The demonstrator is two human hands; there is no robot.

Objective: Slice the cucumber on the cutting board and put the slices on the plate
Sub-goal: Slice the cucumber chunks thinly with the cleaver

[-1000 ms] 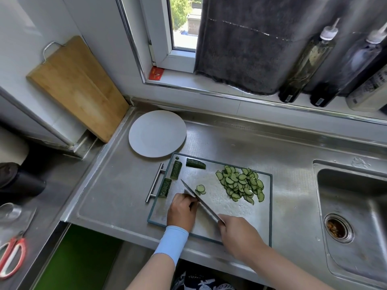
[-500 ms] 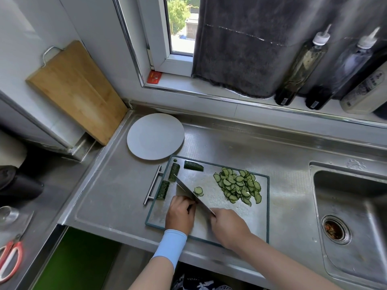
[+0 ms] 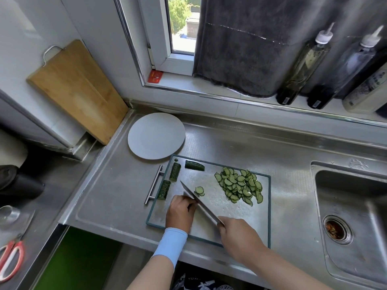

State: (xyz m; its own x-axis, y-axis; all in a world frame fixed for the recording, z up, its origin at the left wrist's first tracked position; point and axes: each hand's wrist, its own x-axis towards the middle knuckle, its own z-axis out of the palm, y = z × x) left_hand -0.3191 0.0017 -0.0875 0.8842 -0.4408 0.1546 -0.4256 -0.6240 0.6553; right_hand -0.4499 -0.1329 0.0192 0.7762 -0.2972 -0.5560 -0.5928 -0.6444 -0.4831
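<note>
A steel cutting board [image 3: 211, 208] with a green rim lies on the counter. My left hand [image 3: 181, 211] curls over a cucumber piece that it hides. My right hand [image 3: 237, 237] grips the knife [image 3: 201, 203], whose blade lies against my left fingers. Two fresh slices [image 3: 199, 191] lie just beyond the blade. A heap of slices [image 3: 238, 186] covers the board's right half. Three dark cucumber chunks [image 3: 174, 171] rest at the board's far left. The white plate [image 3: 156, 136] stands bare behind the board.
A sink [image 3: 351, 210] with a drain opens to the right. A wooden board [image 3: 77, 91] leans on the wall at left. Bottles [image 3: 303, 63] stand on the sill beside a dark towel. Red-handled scissors [image 3: 10, 260] lie at the far left.
The knife was drawn back toward me, then went forward again beside my left fingers. My left hand stays on the hidden piece.
</note>
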